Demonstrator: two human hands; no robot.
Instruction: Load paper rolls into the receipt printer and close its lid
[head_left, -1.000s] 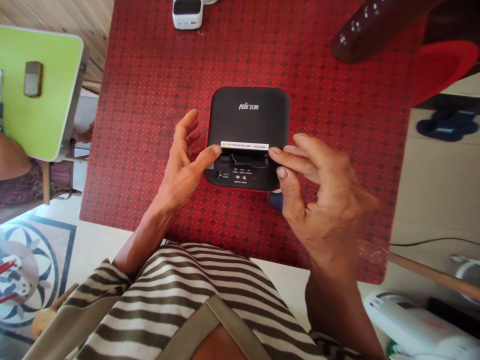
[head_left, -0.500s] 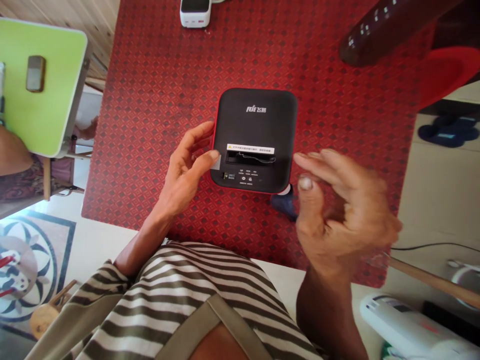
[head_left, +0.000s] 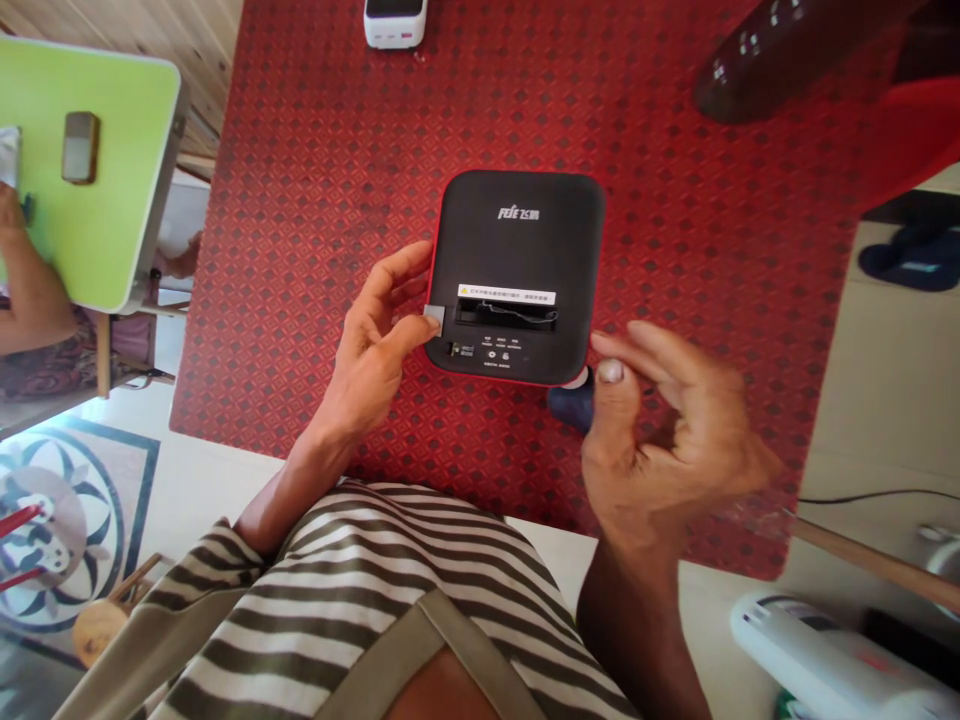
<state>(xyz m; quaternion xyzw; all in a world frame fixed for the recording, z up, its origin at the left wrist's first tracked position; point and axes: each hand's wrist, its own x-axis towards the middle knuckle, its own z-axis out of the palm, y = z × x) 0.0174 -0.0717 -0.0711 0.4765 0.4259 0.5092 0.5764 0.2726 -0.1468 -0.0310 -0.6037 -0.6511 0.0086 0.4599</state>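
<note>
A black square device with a red base (head_left: pixel 514 275) sits on a red patterned mat (head_left: pixel 315 180). It has a white warning label (head_left: pixel 507 295) above a dark slot (head_left: pixel 506 317) with a crumpled dark strip inside. My left hand (head_left: pixel 371 340) rests at the device's left edge, with a small grey square (head_left: pixel 433 320) at the thumb tip. My right hand (head_left: pixel 667 440) hangs blurred just off the lower right corner, fingers curled and apart, holding nothing visible. A dark blue object (head_left: pixel 570 398) shows beneath that corner.
A small white device (head_left: pixel 395 20) stands at the mat's far edge, and a dark rounded object (head_left: pixel 780 50) lies at upper right. To the left stands a green table (head_left: pixel 82 180), with a co-worker's arm (head_left: pixel 26 270) beside it. A white appliance (head_left: pixel 825 660) sits at lower right.
My right hand has moved away from the slot toward the lower right. The left thumb has shifted slightly left, with the grey square now plainly at its tip.
</note>
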